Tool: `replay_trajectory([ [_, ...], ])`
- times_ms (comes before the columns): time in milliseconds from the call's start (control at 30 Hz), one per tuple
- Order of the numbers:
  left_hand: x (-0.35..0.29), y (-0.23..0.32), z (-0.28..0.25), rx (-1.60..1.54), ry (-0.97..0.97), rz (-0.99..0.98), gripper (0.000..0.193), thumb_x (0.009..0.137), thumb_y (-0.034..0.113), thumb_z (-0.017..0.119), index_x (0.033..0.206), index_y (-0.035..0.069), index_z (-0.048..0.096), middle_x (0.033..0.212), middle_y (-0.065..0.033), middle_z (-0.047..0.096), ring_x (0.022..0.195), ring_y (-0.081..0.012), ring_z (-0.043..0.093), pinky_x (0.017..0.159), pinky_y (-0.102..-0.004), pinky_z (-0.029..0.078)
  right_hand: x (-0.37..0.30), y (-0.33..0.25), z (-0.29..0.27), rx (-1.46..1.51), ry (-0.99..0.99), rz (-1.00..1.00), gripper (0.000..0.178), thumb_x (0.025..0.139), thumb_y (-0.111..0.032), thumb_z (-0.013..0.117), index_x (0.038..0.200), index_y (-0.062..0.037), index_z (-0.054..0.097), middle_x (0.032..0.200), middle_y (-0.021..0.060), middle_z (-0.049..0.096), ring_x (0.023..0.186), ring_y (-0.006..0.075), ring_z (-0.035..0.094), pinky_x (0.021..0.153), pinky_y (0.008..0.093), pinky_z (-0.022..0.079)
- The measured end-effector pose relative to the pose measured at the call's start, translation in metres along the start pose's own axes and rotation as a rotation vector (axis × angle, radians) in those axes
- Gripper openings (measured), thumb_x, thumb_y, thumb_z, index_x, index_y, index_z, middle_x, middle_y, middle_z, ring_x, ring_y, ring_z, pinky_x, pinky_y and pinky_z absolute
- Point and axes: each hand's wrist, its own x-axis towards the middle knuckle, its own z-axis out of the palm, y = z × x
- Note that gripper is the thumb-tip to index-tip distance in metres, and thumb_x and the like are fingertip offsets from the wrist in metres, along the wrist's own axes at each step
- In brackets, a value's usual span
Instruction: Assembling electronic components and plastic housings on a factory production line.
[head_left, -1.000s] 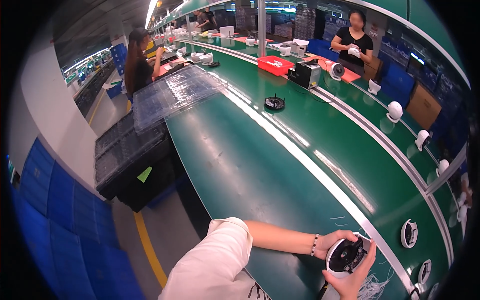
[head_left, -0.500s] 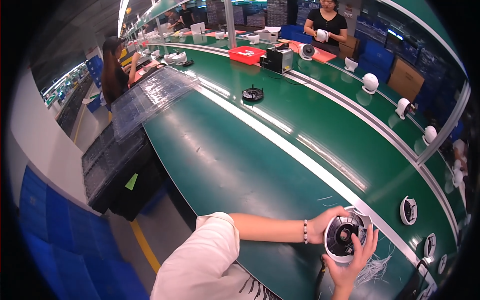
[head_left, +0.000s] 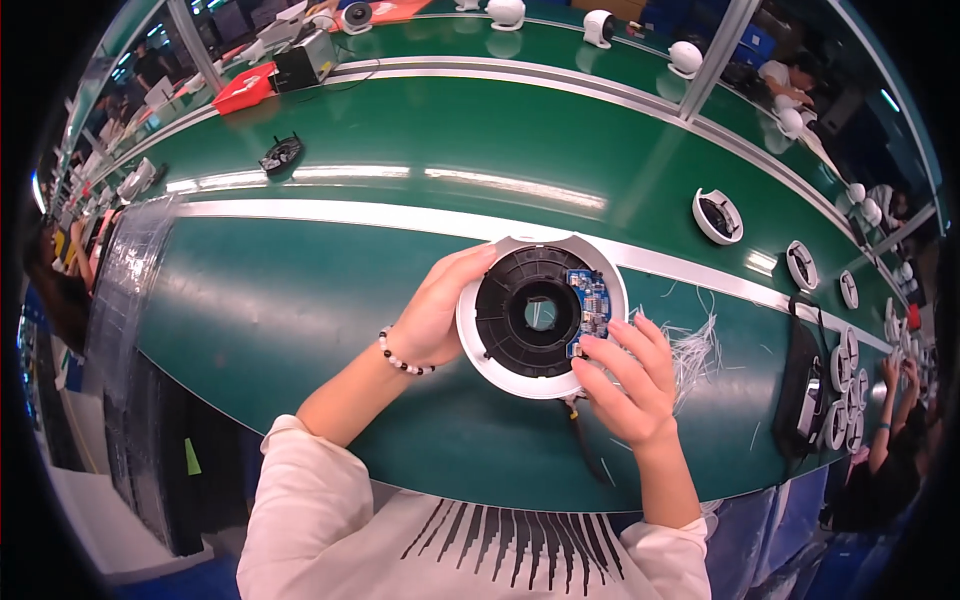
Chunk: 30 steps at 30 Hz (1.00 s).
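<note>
In front of me I hold a round white housing (head_left: pixel 525 386), its inner side facing up at me. A black ribbed disc (head_left: pixel 502 335) with a hole in its middle fills it. At the disc's right side lies a blue circuit board (head_left: pixel 594 300). My left hand (head_left: pixel 440 310) grips the housing's left rim, thumb on top, other fingers hidden behind. My right hand (head_left: pixel 632 385) is at the lower right rim, fingers apart, fingertips by the board's lower end. Below the housing a dark-handled tool (head_left: pixel 583 438) lies partly covered.
Thin white strips (head_left: pixel 697 350) lie right of my hand. Further right are a black pouch-like item (head_left: pixel 803 385) and several white housings (head_left: pixel 840 425). Across the pale rail are another housing (head_left: pixel 735 222), a black ring-shaped part (head_left: pixel 281 156) and a red tray (head_left: pixel 243 90). Co-workers sit along the line.
My view has turned right and down, bringing the housing to the middle. Both hands stay at it; the blue board now shows clearly, with my right fingers nearer the right rim.
</note>
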Motion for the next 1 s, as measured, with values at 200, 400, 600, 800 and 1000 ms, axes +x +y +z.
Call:
replay_trajectory([
  [200,-0.016,0.001,-0.009,0.013,0.019,0.012,0.041,0.086,0.022,0.043,0.115,-0.008,0.044,0.113,-0.0172,0.052,0.103,-0.0232,0.053,0.092,-0.0361,0.041,0.002,-0.015,0.005,0.068,-0.04,0.05,0.015,0.065,-0.004,0.063,0.08,-0.0051,0.061,0.092,0.0083,0.061,0.092,0.0277,0.056,0.082,0.0435,0.045],
  [400,-0.004,-0.018,-0.009,-0.134,-0.049,-0.07,0.036,0.084,0.017,0.051,0.115,-0.001,0.046,0.105,-0.0069,0.057,0.092,-0.0125,0.056,0.081,-0.0275,0.046,-0.022,-0.015,-0.002,0.035,-0.068,0.146,0.039,0.062,-0.008,0.071,0.096,-0.0031,0.053,0.105,0.0149,0.055,0.102,0.0404,0.049,0.086,0.0465,0.041],
  [600,-0.008,-0.026,-0.01,0.087,0.019,-0.003,0.041,0.087,0.016,0.049,0.124,0.002,0.039,0.113,-0.0066,0.053,0.101,-0.0119,0.052,0.084,-0.0265,0.045,-0.017,-0.029,-0.001,0.33,-0.232,0.443,0.115,0.044,-0.053,0.077,0.132,-0.0045,0.021,0.136,0.0253,0.019,0.124,0.0422,0.023,0.097,0.0526,0.021],
  [800,-0.004,-0.06,0.001,0.131,0.05,-0.138,0.05,0.085,0.018,0.053,0.129,0.006,0.031,0.113,-0.005,0.051,0.1,-0.0116,0.051,0.08,-0.027,0.047,-0.004,-0.032,0.015,0.118,-0.469,0.612,0.117,0.042,-0.047,0.08,0.131,0.0009,0.02,0.137,0.0249,0.016,0.124,0.0426,0.02,0.098,0.0501,0.02],
  [1000,-0.012,-0.054,0.002,0.084,0.04,-0.22,0.049,0.085,0.023,0.051,0.128,0.011,0.031,0.113,-0.0046,0.051,0.098,-0.0098,0.052,0.071,-0.0244,0.048,-0.001,-0.035,0.002,0.211,-0.396,0.619,0.118,0.041,-0.046,0.08,0.131,0.0003,0.02,0.136,0.0252,0.017,0.124,0.0416,0.02,0.098,0.0504,0.02],
])
